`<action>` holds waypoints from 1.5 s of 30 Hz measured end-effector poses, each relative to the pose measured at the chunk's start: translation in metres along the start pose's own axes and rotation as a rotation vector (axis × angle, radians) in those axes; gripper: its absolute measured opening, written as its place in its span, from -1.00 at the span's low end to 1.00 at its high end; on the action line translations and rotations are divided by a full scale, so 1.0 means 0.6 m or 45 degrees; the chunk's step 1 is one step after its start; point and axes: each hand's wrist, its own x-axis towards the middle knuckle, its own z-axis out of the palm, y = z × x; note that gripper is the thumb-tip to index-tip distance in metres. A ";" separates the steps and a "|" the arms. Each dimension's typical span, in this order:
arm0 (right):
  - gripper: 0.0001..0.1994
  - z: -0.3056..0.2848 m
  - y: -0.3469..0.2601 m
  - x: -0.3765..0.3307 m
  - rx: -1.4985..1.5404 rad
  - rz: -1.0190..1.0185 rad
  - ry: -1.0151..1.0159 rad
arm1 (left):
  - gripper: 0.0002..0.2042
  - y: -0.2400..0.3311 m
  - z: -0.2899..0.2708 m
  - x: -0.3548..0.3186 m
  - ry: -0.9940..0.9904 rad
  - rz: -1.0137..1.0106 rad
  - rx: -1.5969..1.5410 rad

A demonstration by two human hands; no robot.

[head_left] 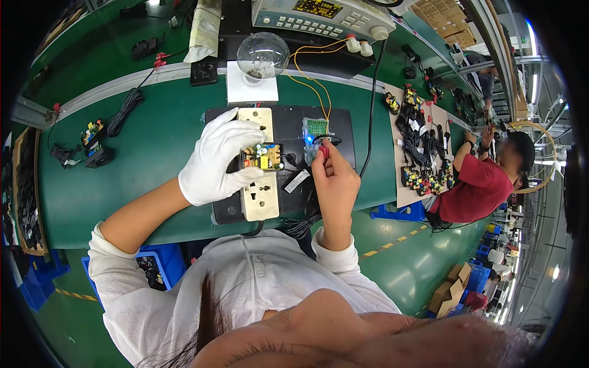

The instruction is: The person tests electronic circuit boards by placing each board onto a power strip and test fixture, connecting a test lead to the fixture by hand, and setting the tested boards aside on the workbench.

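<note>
My left hand, in a white glove, is closed round a small power adapter circuit board with yellow parts. That board lies over a cream socket strip on a black base. My bare right hand pinches a small red plug between thumb and fingers. The plug is at the lower edge of a little green test board, where a blue light glows; the fingers hide whether it is seated. A white label lies on the base between my hands.
A glass bulb stands on a white box behind the strip. Farther back is a bench meter with yellow wires. Coiled cables lie left. At right, a person in red sits by a board of adapters.
</note>
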 end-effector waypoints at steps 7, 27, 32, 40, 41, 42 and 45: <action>-0.72 0.004 0.006 0.002 0.023 0.024 -0.030 | -0.50 -0.001 0.001 0.001 -0.002 0.004 -0.012; -0.71 0.006 0.011 0.003 0.033 0.064 -0.070 | -0.49 -0.001 -0.003 0.002 -0.030 -0.011 -0.010; -0.71 0.006 0.012 0.003 0.044 0.047 -0.053 | -0.49 -0.001 -0.002 0.001 -0.026 -0.010 -0.005; -0.71 0.003 0.015 0.004 0.201 0.023 -0.063 | -0.47 0.000 0.002 0.002 0.050 0.026 -0.002; -0.71 0.002 0.017 0.003 0.258 0.040 -0.053 | -0.48 0.001 0.002 0.001 0.055 0.025 0.023; -0.71 0.001 0.018 0.001 0.311 0.060 -0.043 | -0.48 0.002 0.003 0.000 0.056 0.024 0.035; -0.70 -0.006 0.021 -0.004 0.351 0.126 -0.049 | -0.50 0.001 0.005 -0.001 0.062 0.032 0.047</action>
